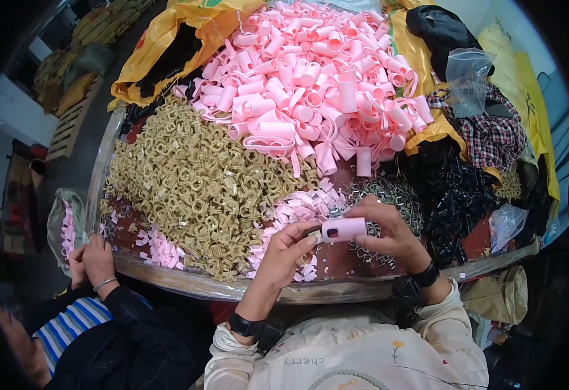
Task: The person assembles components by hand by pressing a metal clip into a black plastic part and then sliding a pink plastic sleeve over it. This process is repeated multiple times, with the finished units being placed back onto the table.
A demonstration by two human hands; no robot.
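Over the table's front edge I hold a short pink plastic tube (345,229) lying sideways, a dark square opening near its left end. My right hand (392,227) is closed on the tube's right end, thumb below and fingers above. My left hand (291,250) pinches a small beige plastic piece (313,238) against the tube's left end; its fingers partly hide the piece. Beneath and beyond my hands are small pale pink pieces (303,207) and a scatter of small metal clips (388,195).
A large heap of pink tubes with straps (297,78) fills the back. Beige ring-like parts (180,182) are piled left, black plastic pieces (450,195) right. Another person's hands (94,261) meet at the left table edge. A yellow sack (158,52) stands back left.
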